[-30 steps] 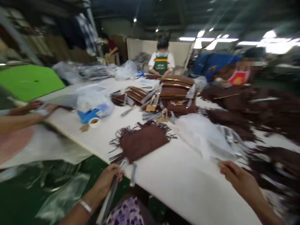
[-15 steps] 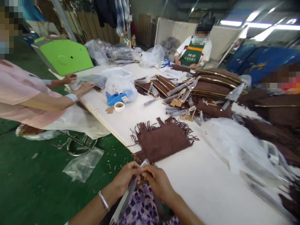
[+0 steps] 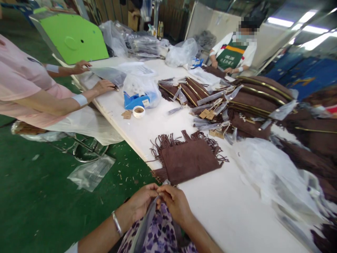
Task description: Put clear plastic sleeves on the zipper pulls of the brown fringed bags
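Close to my lap, my left hand (image 3: 142, 201) pinches a narrow strip in clear plastic wrap (image 3: 147, 221). My right hand (image 3: 173, 202) is closed on the same strip, its fingertips touching those of the left. The strip hangs down over purple patterned clothing. Just beyond my hands, a brown fringed bag (image 3: 191, 160) lies flat at the table's near edge, its fringe pointing away from me. What my fingertips cover is hidden.
On the white table (image 3: 218, 200) are a tape roll (image 3: 138, 111), a blue dispenser (image 3: 135, 101), piled brown bags (image 3: 252, 98) and plastic sheeting (image 3: 279, 175). A person in pink (image 3: 34, 84) works at left, another in a green apron (image 3: 230, 54) at the back. A green machine (image 3: 71, 37) stands back left.
The view has shifted, so the table things sit slightly higher and further right. My hands keep their pinch on the strip. At left, the co-worker's hands have moved a little on a plastic bag.
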`<state>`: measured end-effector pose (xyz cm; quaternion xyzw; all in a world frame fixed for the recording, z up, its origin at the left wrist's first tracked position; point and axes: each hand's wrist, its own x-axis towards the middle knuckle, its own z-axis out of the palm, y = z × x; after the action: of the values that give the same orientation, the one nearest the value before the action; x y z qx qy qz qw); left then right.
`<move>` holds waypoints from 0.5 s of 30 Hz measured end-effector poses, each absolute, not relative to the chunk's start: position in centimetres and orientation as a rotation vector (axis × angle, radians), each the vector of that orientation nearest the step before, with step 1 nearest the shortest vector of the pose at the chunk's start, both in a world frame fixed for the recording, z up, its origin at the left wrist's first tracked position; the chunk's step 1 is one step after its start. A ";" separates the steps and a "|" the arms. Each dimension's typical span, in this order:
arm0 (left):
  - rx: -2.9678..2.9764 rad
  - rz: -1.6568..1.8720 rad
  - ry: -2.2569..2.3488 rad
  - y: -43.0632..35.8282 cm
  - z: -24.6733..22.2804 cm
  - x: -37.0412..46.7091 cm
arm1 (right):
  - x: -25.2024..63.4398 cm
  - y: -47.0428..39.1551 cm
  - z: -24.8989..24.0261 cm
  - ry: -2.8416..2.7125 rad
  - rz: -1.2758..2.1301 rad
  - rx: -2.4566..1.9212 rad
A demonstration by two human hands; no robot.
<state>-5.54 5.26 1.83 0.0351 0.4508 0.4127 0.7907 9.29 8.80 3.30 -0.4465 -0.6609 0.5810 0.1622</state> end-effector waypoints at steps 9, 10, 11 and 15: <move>0.276 0.966 1.138 4.0 3.8 -4.9 | 9.3 9.4 4.2 -2.056 1.508 -1.375; 0.290 0.948 1.155 3.8 4.0 -5.0 | 9.4 9.4 4.2 -2.069 1.498 -1.386; 0.307 0.932 1.167 3.7 4.2 -5.0 | 9.5 9.4 4.2 -2.078 1.491 -1.393; 0.353 0.921 1.184 3.4 4.2 -5.0 | 9.7 9.2 3.9 -2.086 1.485 -1.409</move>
<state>-4.95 3.43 4.20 0.1595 0.5351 0.4161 0.7177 9.73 9.21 3.87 -0.4792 -0.7095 0.5050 0.1092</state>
